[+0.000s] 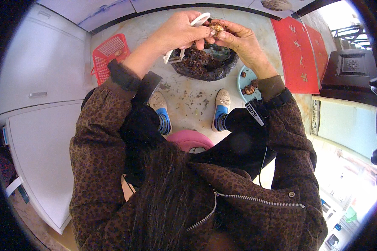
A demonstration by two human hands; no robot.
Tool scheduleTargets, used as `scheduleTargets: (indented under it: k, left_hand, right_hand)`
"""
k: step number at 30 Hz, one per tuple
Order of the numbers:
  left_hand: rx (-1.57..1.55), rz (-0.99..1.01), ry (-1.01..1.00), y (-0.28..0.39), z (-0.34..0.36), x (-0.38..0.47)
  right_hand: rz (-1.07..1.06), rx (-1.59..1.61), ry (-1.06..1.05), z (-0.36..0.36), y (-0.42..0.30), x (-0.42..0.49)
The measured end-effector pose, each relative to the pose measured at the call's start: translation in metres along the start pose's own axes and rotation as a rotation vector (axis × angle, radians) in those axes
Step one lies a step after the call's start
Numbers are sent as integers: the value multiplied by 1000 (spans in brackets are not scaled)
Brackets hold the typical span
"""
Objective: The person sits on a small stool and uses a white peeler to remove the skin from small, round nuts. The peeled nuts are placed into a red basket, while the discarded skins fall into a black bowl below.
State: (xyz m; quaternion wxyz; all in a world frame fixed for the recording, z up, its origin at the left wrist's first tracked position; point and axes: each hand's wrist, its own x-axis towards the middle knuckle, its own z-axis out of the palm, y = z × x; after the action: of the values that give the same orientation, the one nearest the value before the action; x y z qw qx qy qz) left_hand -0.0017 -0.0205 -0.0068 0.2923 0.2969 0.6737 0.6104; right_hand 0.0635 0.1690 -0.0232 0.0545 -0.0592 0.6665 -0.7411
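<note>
My left hand (185, 33) grips a white peeler (201, 19). One rounded end sticks up past my fingers, and its bladed head (175, 58) shows below the hand. My right hand (242, 39) holds a small brown tuber (216, 27), partly bared to pale yellow flesh. The left fingertips touch the tuber too, and both hands hide much of it. Beneath them on the floor lies a black plastic bag (204, 75), spread wide, with dark brown peelings (193, 59) in it. Right of it, a light blue basin (239, 83) holds several brown tubers (248, 89), partly behind my right forearm.
A red plastic basket (108, 47) stands left, behind my left wrist. Dark scraps (193, 102) litter the tiled floor between my shoes (223, 98). A pink stool (188, 139) is below me. White cabinets (40, 62) line the left; a red mat (297, 53) lies right.
</note>
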Motion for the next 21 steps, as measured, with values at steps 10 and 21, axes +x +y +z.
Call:
scheduleTargets:
  k: [10, 21]
  left_hand:
    - [-83, 84, -1, -8, -6, 1]
    - [166, 6, 173, -19, -13, 7]
  right_hand:
    - [75, 324, -101, 1, 1, 1]
    - [186, 597, -59, -8, 1, 3]
